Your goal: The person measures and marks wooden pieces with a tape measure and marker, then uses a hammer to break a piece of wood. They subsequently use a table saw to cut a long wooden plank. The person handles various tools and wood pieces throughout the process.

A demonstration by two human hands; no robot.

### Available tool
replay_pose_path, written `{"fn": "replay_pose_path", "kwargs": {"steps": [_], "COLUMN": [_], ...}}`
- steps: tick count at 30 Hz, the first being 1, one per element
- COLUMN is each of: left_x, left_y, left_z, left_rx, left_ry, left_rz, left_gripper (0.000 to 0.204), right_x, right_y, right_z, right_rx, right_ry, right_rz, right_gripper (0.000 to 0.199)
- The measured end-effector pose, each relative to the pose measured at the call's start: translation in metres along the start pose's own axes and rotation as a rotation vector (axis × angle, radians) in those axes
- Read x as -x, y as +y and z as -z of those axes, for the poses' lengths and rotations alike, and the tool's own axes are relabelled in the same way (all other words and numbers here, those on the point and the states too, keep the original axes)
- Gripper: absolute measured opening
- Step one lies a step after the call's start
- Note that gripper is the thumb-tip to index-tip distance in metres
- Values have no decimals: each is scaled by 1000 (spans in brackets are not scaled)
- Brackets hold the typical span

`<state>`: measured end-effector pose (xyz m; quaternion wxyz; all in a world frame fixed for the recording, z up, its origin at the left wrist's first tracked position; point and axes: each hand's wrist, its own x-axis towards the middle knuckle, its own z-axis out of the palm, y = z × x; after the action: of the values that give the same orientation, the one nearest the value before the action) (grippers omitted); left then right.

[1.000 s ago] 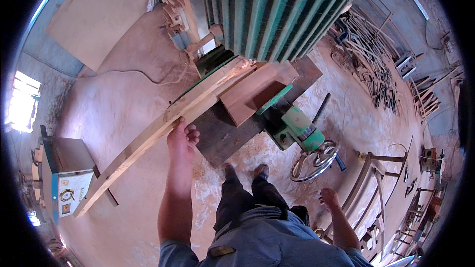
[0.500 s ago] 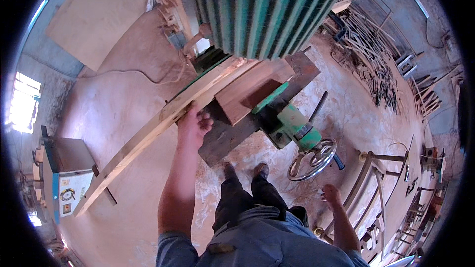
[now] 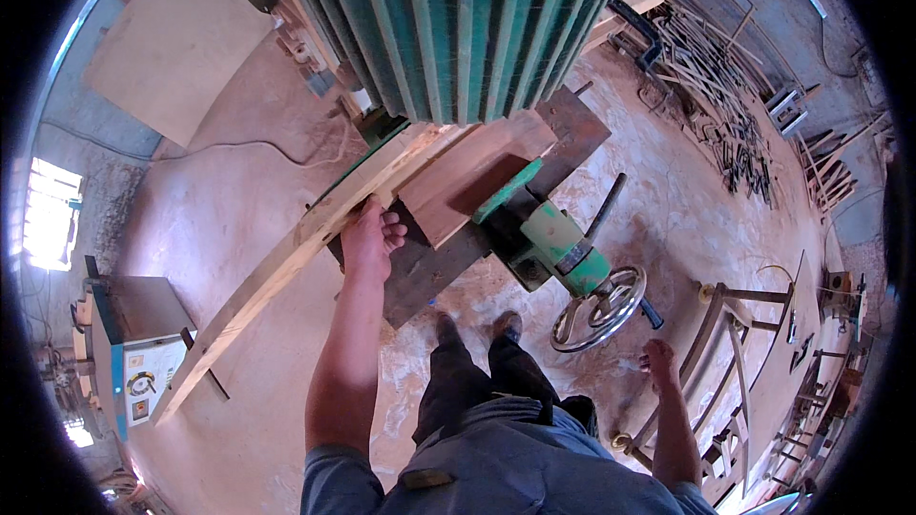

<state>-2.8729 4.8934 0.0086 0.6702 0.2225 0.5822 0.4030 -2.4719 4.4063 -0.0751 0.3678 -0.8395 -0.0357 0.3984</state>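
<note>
A long pale wooden beam [image 3: 253, 286] runs slantwise across the machine table and passes under a green ribbed housing [image 3: 453, 24]. My left hand [image 3: 370, 240] is at the beam's near side, its fingers curled and its fingertips against the wood. Just right of that hand, a reddish-brown wooden block [image 3: 468, 176] lies on the dark metal table [image 3: 420, 277], with a green clamp plate [image 3: 506, 193] against it. My right hand [image 3: 656, 360] hangs low at my right, holding nothing, its fingers loosely bent and apart. The nearest thing to it is a chrome handwheel [image 3: 601, 315].
A cabinet with a dial [image 3: 143, 362] stands at the left, near the beam's end. Wooden frames [image 3: 730, 353] stand at the right. Farther off are piled wood strips and metal pieces [image 3: 720, 105]. A cable [image 3: 239, 143] crosses the floor, and a large pale board [image 3: 181, 43] leans at the back left.
The view has shifted, so the ribbed housing appears farther left. My right hand has moved slightly right and up. My left hand stays at the beam.
</note>
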Motion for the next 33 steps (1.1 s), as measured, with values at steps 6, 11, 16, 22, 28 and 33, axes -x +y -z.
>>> {"fn": "replay_pose_path", "kwargs": {"steps": [6, 11, 16, 22, 28, 33], "left_x": [-15, -9, -7, -5, 2, 5], "left_y": [-11, -8, -7, -13, 0, 1], "left_z": [-15, -24, -27, -33, -34, -38], "left_rx": [-4, 14, -27, -17, -41, -130], "left_ry": [-20, 14, 78, 145, 114, 139], "left_rz": [-50, -49, -80, -129, -60, -100], "left_gripper": [21, 20, 18, 15, 18, 20], "right_x": [-5, -8, -8, -12, -24, -27], "right_y": [-60, -100, -143, -190, -236, -285], "right_z": [6, 26, 18, 16, -2, -50], "right_rx": [-95, -148, -275, -186, -166, -110], "right_ry": [132, 85, 32, -31, -163, -309], "right_rz": [89, 242, 346, 473, 554, 619], "right_gripper": [27, 35, 34, 32, 35, 38]}}
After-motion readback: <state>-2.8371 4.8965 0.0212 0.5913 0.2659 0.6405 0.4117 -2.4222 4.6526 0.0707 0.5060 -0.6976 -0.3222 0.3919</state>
